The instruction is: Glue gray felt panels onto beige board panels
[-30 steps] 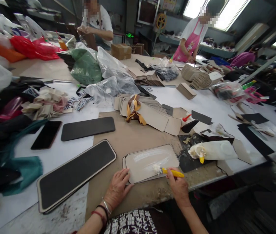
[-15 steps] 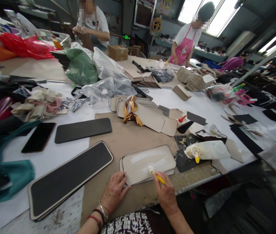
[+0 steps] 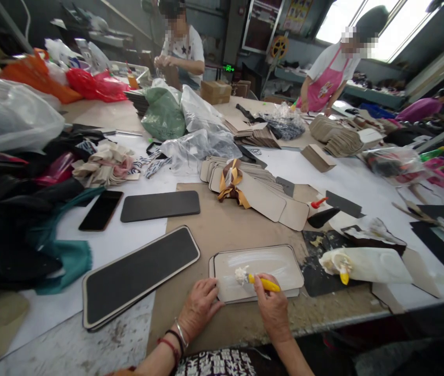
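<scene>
My right hand (image 3: 272, 308) grips a yellow-handled brush (image 3: 266, 283), its bristles coated in white paste and resting over the top board. That beige, round-cornered board (image 3: 277, 261) lies on a small stack and carries white streaks across its surface. Fingers spread, my left hand (image 3: 200, 305) rests flat at the board's lower left corner. To the left lies a long dark panel with a pale rim (image 3: 143, 271). On the right, a cut-open white plastic bottle (image 3: 378, 263) lies on its side, smeared with paste, with a second yellow handle (image 3: 344, 277) at its mouth.
Behind the board, a fanned stack of beige boards (image 3: 265, 198) has a brown and gold ribbon (image 3: 232, 183) on it. A black panel (image 3: 161, 205) and a phone (image 3: 101, 210) lie left. Plastic bags (image 3: 202, 115) crowd the middle. Two people stand across the table.
The brush has swung to point left, with its bristles over the board's left-centre part. My left hand stays at the board's corner. The whole view has shifted, with things appearing further right.
</scene>
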`<control>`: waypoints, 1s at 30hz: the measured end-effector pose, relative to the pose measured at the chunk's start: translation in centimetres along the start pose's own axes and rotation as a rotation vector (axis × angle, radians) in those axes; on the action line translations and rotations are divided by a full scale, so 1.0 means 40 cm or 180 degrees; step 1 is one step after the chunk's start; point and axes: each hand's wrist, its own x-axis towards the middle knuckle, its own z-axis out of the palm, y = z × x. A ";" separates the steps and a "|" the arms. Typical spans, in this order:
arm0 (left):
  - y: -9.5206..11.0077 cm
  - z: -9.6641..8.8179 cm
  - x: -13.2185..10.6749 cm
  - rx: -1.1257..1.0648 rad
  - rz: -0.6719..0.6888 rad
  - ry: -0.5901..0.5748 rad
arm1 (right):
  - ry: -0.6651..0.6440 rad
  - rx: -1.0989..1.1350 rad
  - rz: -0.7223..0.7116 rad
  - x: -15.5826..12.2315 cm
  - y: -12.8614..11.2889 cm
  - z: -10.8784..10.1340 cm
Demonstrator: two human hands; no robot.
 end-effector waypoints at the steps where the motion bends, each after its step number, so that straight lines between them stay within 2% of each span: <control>1: 0.000 0.000 0.001 0.0011 -0.0008 -0.0009 | 0.0050 -0.0025 0.0022 0.003 -0.004 -0.002; 5: -0.003 0.000 0.004 0.0010 0.0021 -0.0063 | -0.0355 0.0330 0.0367 0.003 -0.040 0.022; 7: -0.005 -0.001 0.005 0.0007 0.0055 -0.0068 | -0.0520 0.0436 0.0398 0.007 -0.041 0.030; 13: -0.002 -0.005 0.010 0.0003 0.0011 -0.0005 | 0.0172 -0.0089 0.0244 0.063 -0.003 -0.016; 15: -0.001 -0.004 0.011 0.0007 0.0071 0.0052 | 0.0061 0.0041 0.0284 0.075 -0.020 -0.003; 18: -0.006 0.002 0.009 0.0038 0.0159 0.0134 | -0.0330 0.0325 0.0265 0.086 -0.048 0.047; 21: -0.014 0.010 0.006 0.0113 0.0230 0.0224 | -0.0274 0.0186 0.0054 0.114 -0.022 0.058; 23: -0.017 0.014 0.004 0.0182 0.0270 0.0258 | 0.0041 -0.0117 0.0047 0.143 0.030 0.020; 26: -0.018 0.019 0.001 0.0268 0.0301 0.0261 | 0.0477 -0.0681 0.0240 0.192 0.125 -0.073; 30: -0.015 0.021 -0.001 0.0313 0.0234 0.0222 | 0.0758 -0.1153 0.0154 0.238 0.210 -0.181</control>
